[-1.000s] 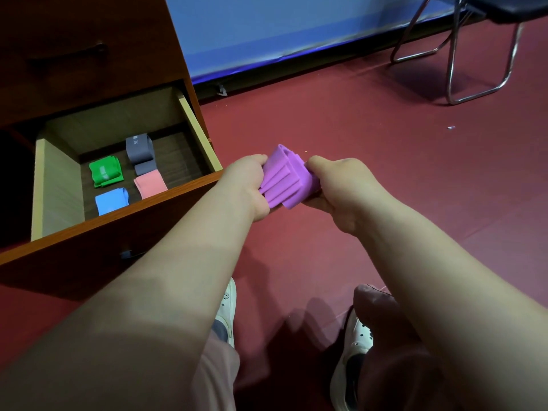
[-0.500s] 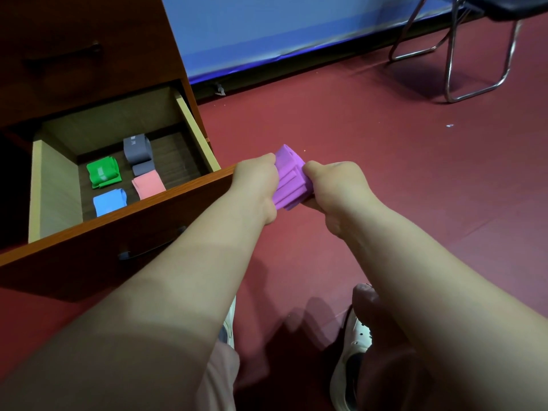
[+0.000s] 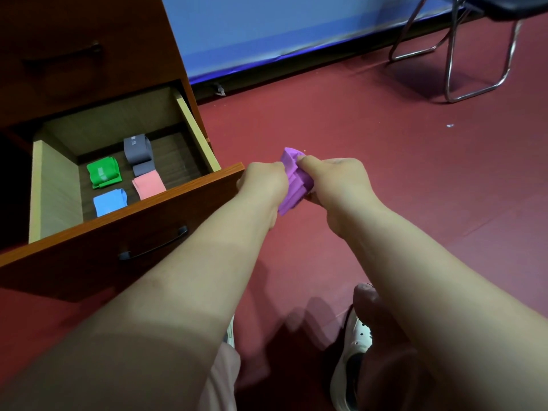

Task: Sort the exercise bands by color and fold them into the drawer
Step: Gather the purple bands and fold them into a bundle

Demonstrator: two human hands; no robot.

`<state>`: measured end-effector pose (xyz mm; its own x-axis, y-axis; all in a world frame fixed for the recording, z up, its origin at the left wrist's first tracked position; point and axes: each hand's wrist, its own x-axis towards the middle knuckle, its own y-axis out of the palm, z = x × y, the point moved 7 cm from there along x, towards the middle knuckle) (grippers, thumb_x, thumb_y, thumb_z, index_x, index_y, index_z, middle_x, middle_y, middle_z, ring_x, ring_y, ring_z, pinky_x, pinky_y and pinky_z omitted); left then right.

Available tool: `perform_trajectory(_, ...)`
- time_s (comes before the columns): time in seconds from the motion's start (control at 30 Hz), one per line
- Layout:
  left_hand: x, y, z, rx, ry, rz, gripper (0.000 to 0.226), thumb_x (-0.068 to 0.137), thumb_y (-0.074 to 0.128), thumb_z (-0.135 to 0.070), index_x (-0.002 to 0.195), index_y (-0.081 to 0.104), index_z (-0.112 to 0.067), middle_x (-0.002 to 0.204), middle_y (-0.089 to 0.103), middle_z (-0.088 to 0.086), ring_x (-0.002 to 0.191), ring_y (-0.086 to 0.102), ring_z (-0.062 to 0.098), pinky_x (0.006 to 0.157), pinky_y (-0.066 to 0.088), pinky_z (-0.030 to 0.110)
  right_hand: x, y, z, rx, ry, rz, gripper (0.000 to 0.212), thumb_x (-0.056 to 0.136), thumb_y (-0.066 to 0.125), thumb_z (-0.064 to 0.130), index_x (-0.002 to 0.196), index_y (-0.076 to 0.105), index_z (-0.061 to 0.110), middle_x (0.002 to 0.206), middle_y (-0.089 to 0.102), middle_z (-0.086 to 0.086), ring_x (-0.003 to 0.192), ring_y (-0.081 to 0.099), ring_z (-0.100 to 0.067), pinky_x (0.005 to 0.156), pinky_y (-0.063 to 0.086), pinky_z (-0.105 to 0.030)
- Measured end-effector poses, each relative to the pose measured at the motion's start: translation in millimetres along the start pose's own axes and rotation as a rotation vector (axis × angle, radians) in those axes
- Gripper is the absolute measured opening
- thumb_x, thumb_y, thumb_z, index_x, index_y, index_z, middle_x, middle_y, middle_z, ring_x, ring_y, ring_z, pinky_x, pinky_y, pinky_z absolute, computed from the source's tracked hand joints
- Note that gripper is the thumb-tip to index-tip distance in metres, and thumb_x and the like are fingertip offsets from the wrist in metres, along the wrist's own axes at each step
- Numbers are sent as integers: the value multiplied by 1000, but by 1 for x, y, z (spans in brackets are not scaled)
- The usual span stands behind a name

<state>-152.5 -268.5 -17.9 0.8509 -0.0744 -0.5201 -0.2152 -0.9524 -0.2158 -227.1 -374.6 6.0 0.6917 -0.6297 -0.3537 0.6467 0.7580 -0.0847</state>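
Head view looks down along two bare forearms to a purple band (image 3: pixel 296 185), bunched into a thick pleated wad. It is held in the air just off the front right corner of the open drawer (image 3: pixel 178 200), above the red floor (image 3: pixel 385 143). The left hand (image 3: pixel 262 180) has its fingers curled round the near side of the wad. The right hand (image 3: pixel 335 185) pinches the far side with its thumb laid along the top, so both hands are clenched on the band and neither is free. Squeezing from two sides like that looks meant to stop the stretchy folds springing open, and I'd judge the folding is at its last tuck and not yet a tidy packet. Holding it beside the drawer leaves only a short move to set it in. Four folded bands already lie on the drawer bottom, each colour on its own patch, which is the sorting at work. A green band (image 3: pixel 103 172) is at the back left and a grey band (image 3: pixel 138 149) at the back right. A pink band (image 3: pixel 149 184) lies just in front of the grey, and a blue band (image 3: pixel 109 201) is at the front left. Bare wood shows to the right of grey and pink, a likely spot for the purple. The drawer stands pulled well out, so its bottom can be reached from above. A metal-legged chair (image 3: pixel 450 54) stands well apart at the far right.
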Motion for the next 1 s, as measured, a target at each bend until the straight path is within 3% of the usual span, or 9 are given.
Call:
perform_trajectory(0.07, -2, -1, -1, 52, 24, 46, 28, 86, 57, -23, 101, 69, -3, 99, 71, 19, 79, 67, 28, 62, 47, 28, -1, 0, 2, -30, -59, 9, 56, 60, 67, 37, 79, 57, -14, 67, 49, -15, 62, 44, -24, 73, 46, -71)
perform_trajectory(0.2, -5, -3, -6, 96, 45, 126, 12, 89, 61, -23, 88, 62, -12, 81, 63, 11, 64, 48, 21, 53, 36, 23, -8, -8, 15, -68, -172, -70, 25, 69, 72, 40, 72, 63, 17, 76, 70, -13, 70, 67, -33, 73, 57, -56)
perform_trajectory(0.4, -6, -7, -10, -62, 21, 154, 25, 90, 47, -3, 73, 63, -11, 53, 61, 4, 47, 59, 18, 55, 50, 26, 0, -9, 19, -72, -153, -17, 32, 85, 59, 22, 116, 53, 24, 88, 70, -4, 79, 66, -21, 84, 56, -49)
perform_trajectory(0.53, -6, 3, -7, -294, -91, 252, 39, 99, 37, -36, 110, 62, -8, 85, 73, 14, 61, 70, 31, 60, 59, 53, -2, -5, 21, -47, -159, 97, 41, 86, 57, -5, 121, 56, 15, 94, 71, 8, 85, 64, -11, 59, 55, -23)
perform_trajectory(0.6, -6, 9, -5, -341, -117, 302, 43, 96, 43, -49, 111, 63, -15, 93, 74, 10, 72, 71, 30, 72, 58, 56, -4, -1, 19, -22, -136, 144, 47, 83, 54, -14, 120, 57, 15, 101, 71, 6, 87, 63, -11, 47, 49, -15)
perform_trajectory(0.67, -7, 12, -5, -309, -85, 318, 28, 94, 55, -43, 101, 65, -17, 93, 74, 7, 79, 70, 30, 87, 54, 57, -3, 0, 18, -31, -149, 133, 49, 79, 55, -16, 116, 58, 17, 99, 72, 6, 88, 65, -13, 59, 53, -20)
perform_trajectory(0.8, -6, 13, -3, -259, -54, 275, 19, 93, 61, -34, 93, 63, -15, 100, 74, 14, 92, 71, 37, 85, 54, 60, -2, -4, 19, -47, -184, 45, 48, 75, 61, -10, 110, 54, 23, 97, 65, 11, 86, 62, -9, 67, 48, -21)
perform_trajectory(0.9, -6, 13, -6, -264, -34, 250, 22, 93, 62, -34, 94, 63, -13, 100, 73, 16, 92, 71, 39, 82, 55, 60, -1, -10, 18, -46, -172, -39, 57, 77, 66, 4, 125, 47, 27, 119, 51, 9, 99, 54, -9, 66, 41, -19)
perform_trajectory(1.0, -7, 13, -7, -280, -5, 242, 28, 92, 63, -35, 104, 65, -9, 99, 73, 16, 90, 71, 38, 84, 54, 59, -4, -1, 10, 31, 6, 48, 59, 81, 57, 17, 139, 45, 14, 124, 52, 3, 102, 57, -18, 83, 49, -32)
